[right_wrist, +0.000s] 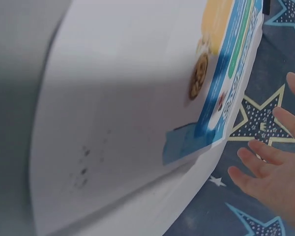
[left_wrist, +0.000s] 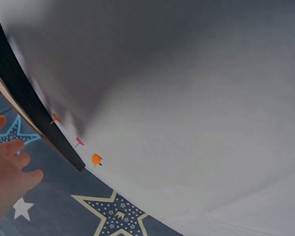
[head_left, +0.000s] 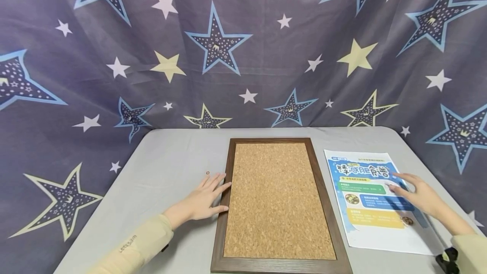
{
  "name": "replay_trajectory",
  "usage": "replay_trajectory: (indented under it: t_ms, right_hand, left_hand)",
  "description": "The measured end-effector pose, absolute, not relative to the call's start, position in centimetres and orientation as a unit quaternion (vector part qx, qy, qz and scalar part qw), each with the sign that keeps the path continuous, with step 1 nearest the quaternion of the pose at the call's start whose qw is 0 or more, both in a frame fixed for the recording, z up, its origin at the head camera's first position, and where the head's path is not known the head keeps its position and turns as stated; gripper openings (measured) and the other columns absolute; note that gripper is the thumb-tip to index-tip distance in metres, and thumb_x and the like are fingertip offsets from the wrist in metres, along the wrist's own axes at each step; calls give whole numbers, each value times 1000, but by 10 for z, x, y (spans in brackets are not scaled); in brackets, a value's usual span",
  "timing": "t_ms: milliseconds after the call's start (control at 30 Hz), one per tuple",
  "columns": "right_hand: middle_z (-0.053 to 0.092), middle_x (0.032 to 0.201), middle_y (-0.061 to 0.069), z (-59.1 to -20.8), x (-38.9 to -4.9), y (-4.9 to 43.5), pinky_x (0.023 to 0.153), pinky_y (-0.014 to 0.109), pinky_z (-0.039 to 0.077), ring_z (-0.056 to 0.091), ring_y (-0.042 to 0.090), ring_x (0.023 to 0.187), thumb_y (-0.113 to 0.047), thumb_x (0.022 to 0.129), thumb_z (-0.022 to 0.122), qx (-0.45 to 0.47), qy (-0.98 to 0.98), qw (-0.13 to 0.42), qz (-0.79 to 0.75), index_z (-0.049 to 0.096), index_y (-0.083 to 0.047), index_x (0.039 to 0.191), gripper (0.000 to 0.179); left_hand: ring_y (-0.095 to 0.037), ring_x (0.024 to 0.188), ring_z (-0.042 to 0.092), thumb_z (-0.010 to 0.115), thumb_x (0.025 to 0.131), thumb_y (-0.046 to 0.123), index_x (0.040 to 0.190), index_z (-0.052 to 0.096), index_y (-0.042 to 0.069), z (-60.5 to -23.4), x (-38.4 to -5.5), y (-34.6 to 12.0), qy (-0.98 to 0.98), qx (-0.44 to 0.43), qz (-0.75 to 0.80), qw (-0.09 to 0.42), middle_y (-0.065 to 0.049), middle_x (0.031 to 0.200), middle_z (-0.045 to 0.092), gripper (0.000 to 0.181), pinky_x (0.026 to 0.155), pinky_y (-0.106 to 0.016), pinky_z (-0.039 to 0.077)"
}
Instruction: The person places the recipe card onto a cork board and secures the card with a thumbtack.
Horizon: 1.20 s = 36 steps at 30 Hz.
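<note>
My fingers are wide: left hand (head_left: 201, 200) at the left edge of the cork board (head_left: 279, 202), right hand (head_left: 420, 194) over the printed sheet (head_left: 374, 201).

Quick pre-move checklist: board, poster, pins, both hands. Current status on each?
1. Corkboard flat on table: ok.
2. Poster printed side up: ok.
3. Poster on corkboard: not ok, lies to its right.
4. Pins available: ok, three beside the corkboard.
5. Left hand touching the corkboard's left edge: cannot tell.
6. Right hand gripping poster: not ok, fingers spread, no paper between them.
</note>
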State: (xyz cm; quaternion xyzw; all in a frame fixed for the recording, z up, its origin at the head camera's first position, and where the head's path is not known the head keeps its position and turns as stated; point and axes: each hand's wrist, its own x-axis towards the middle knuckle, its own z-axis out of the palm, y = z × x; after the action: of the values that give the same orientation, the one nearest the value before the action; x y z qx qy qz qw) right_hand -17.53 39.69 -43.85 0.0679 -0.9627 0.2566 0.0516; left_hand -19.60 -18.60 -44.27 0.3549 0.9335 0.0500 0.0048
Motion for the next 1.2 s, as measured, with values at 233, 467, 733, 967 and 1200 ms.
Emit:
replay_trajectory:
  t_ms: [233, 467, 733, 967, 1200]
  right_hand:
    - [36, 116, 41, -443, -177, 409, 76, 65, 31, 34, 57, 101, -23, 85, 56, 41, -967, 28, 250, 42, 16, 117, 53]
    - [35, 115, 44, -445, -176, 420, 72, 61, 39, 39, 59, 97, -25, 85, 57, 17, -967, -11, 254, 39, 18, 118, 57]
    - [46, 102, 44, -452, -178, 430, 66, 52, 46, 51, 50, 86, -15, 78, 65, 16, -964, 4, 267, 44, 20, 113, 54]
    - [48, 102, 41, -457, -181, 436, 68, 50, 47, 51, 48, 88, -16, 74, 68, -1, -960, -8, 280, 46, 18, 112, 56]
    - [45, 108, 41, -463, -186, 443, 73, 53, 44, 44, 54, 97, -15, 77, 63, -12, -956, -48, 289, 44, 19, 113, 53]
  left_hand:
    - [-32, 132, 15, 42, 89, 48, 137, 31, 8, -447, -193, -186, 932, 357, 58, 27, -16, 144, 19, 64, 104, -51, 14]
    - [-30, 132, 16, 41, 90, 46, 138, 29, 8, -446, -191, -185, 931, 356, 58, 50, -15, 144, 19, 62, 105, -48, 14]
    - [-26, 132, 20, 42, 90, 44, 137, 30, 7, -446, -189, -185, 932, 353, 63, 56, -14, 144, 21, 61, 106, -46, 13]
    - [-27, 131, 22, 42, 90, 45, 138, 30, 8, -447, -190, -186, 934, 345, 69, 65, -12, 145, 20, 61, 106, -45, 13]
    - [-25, 131, 23, 42, 90, 44, 138, 30, 9, -448, -190, -186, 934, 343, 70, 68, -12, 145, 20, 61, 106, -44, 15]
